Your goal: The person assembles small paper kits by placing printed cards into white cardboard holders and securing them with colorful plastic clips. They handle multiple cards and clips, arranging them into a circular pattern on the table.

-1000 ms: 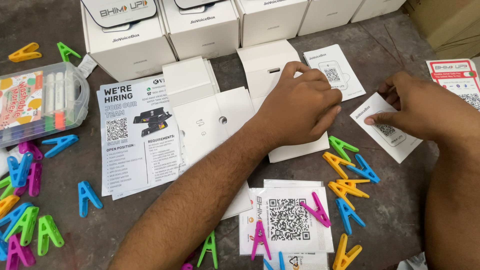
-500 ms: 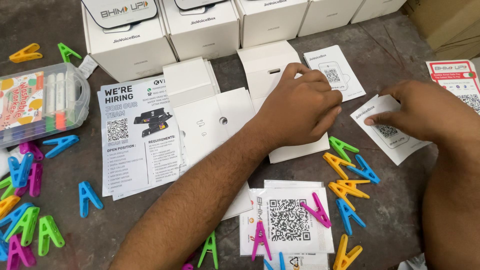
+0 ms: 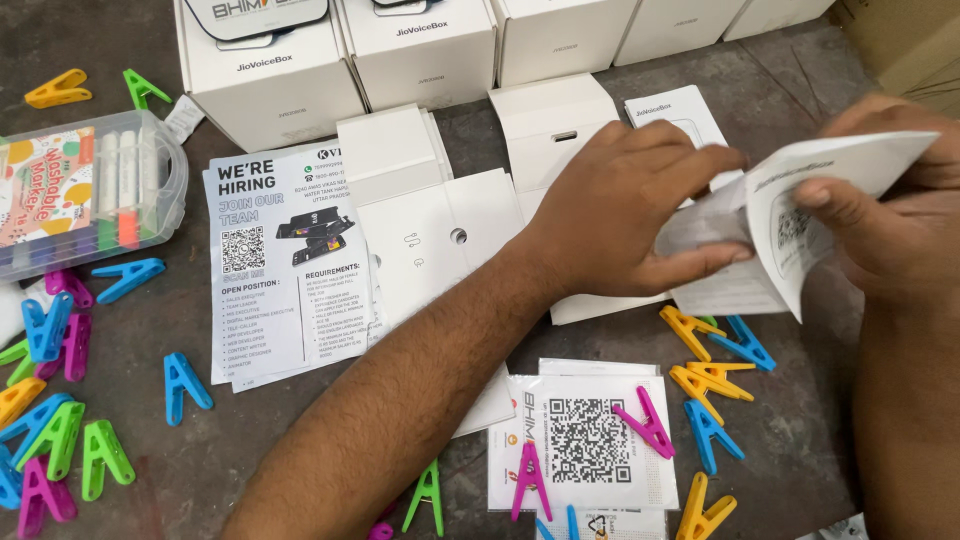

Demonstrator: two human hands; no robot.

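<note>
Both hands are up over the middle-right of the grey counter [image 3: 180, 470] here, working on the same white leaflet [image 3: 800, 215]. The right hand [image 3: 890, 215] has its grip pinched on the upper fold, thumb pressed on the printed face with a small square code on it, so that flap stands lifted and tilted toward the camera. The left hand [image 3: 630, 215] reaches across from the lower left and its fingers [image 3: 700, 160] are closed on the lower pages of the leaflet, thumb underneath; that bit is motion-blurred, so I can't really tell how many sheets it's got hold of. Under the left forearm lies a flattened white carton insert [image 3: 440, 240] with a small round hole, and left of that sits a black-and-white flyer [image 3: 285, 270] with a code square and a product photo. A row of white boxes [image 3: 420, 50] lines the far edge. On the far left there's a clear plastic case of markers [image 3: 85, 190]. Near the bottom, a code sheet stack [image 3: 590, 440] is held by two pink clips [image 3: 648, 425]. Loose plastic clips are scattered all over, yellow and blue ones [image 3: 715, 350] just below the leaflet, green, pink and blue ones bunched at the left edge.
</note>
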